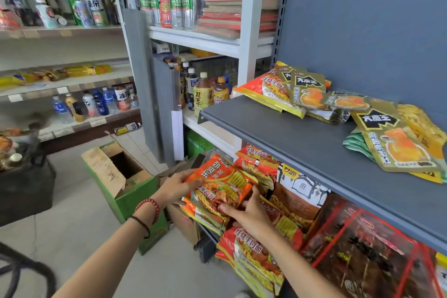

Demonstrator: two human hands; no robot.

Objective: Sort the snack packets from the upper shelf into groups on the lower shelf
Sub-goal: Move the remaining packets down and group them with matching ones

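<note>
r hand (pixel 246 210): thumb pressed on pkt front, fingers curled at its right edge
l hand (pixel 177 182): fingers pinch pkt's left edge
noodle pkt (pixel 222 186): atop noodle stack (pixel 208 218), under upper shelf (pixel 290 143)
handling: prob light, crinkly, slick film, brittle inside; hold by edges, no squeeze
gold pouches (pixel 396 145): on upper shelf, unsorted

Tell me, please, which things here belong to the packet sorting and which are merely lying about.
Job: orange noodle packet, held in left hand and right hand; loose packets on the upper shelf; sorted stacks below it.
Lying about: open green box; drink bottles; cans.
</note>
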